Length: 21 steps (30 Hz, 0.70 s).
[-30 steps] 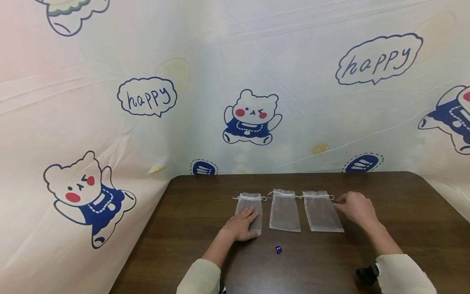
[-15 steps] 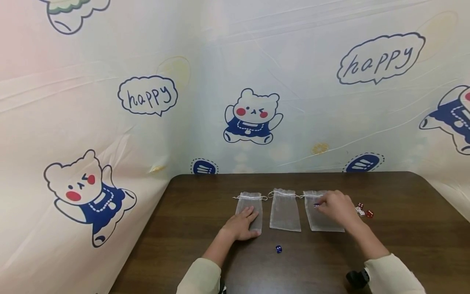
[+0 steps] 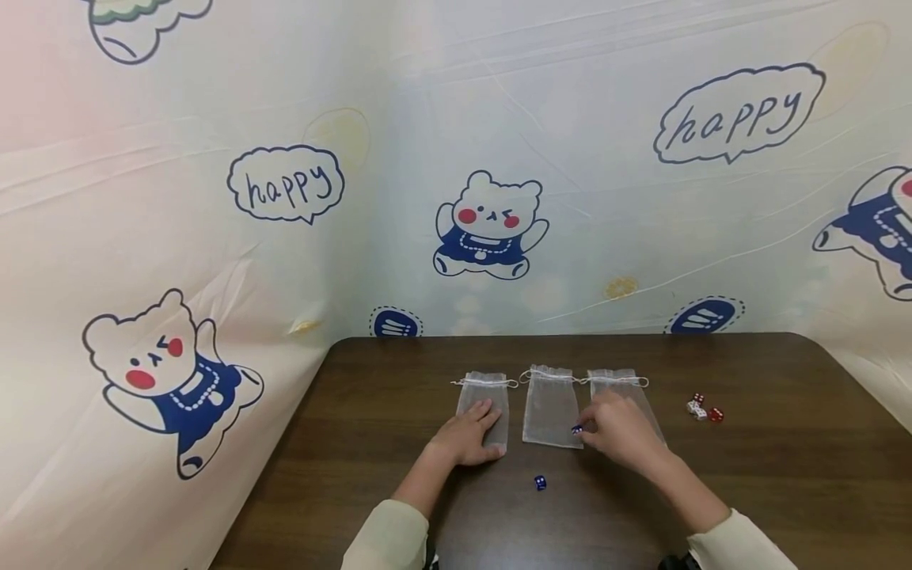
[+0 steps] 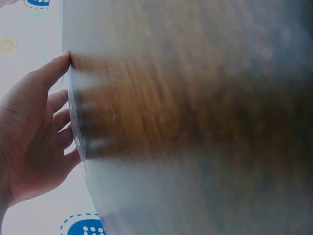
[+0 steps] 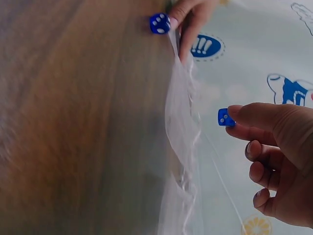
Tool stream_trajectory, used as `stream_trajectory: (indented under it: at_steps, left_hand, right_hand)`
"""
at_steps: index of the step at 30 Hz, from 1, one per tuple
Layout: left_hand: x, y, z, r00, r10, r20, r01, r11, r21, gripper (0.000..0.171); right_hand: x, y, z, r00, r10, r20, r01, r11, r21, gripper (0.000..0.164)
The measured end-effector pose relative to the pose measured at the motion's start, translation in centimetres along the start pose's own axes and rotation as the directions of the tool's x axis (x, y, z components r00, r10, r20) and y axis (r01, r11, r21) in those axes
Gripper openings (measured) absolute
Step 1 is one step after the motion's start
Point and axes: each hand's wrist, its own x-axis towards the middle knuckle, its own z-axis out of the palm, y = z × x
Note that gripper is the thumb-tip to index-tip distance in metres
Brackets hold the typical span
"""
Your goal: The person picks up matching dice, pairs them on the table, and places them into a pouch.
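In the head view my left hand point(image 3: 465, 438) rests with spread fingers on the leftmost white mesh drawstring bag point(image 3: 487, 388). The left wrist view shows the same hand point(image 4: 34, 127) with its fingertips along the table. Between right thumb and forefinger a blue die point(image 5: 225, 117) is pinched; that hand point(image 3: 623, 433) is over the rightmost mesh bag point(image 3: 618, 384) and partly hides it. The held die appears at the right edge of the middle mesh bag point(image 3: 551, 416). A second blue die point(image 3: 540, 483) lies on the table, nearer to me than the bags.
Several red and white dice, among them a red die point(image 3: 716, 415), lie in a group to the right of the bags. The dark wooden table point(image 3: 342, 451) ends at a printed cloth wall point(image 3: 399, 237) behind and at the left.
My right hand has moved left from beside the rightmost bag, carrying the pinched blue die across it. The red and white dice have come into view. My left hand stays put.
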Motion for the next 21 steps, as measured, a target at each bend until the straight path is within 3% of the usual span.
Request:
stream_trajectory:
  at_steps: [5, 12, 21]
  left_hand:
    - [-0.1, 0.0, -0.1, 1.000, -0.002, 0.001, 0.002, 1.000, -0.004, 0.067]
    - [-0.3, 0.0, -0.3, 1.000, 0.006, -0.010, -0.006, 1.000, 0.009, 0.067]
    - [0.0, 0.0, -0.1, 1.000, -0.005, 0.000, 0.005, 1.000, -0.001, 0.067]
  right_hand:
    - [-0.3, -1.0, 0.7, 0.998, -0.025, 0.051, 0.025, 1.000, 0.001, 0.012]
    - [-0.7, -1.5, 1.4, 0.991, -0.121, 0.051, 0.120, 0.993, 0.015, 0.013]
    - [-1.1, -2.4, 1.8, 0.977, -0.183, 0.107, 0.182, 0.983, 0.022, 0.012]
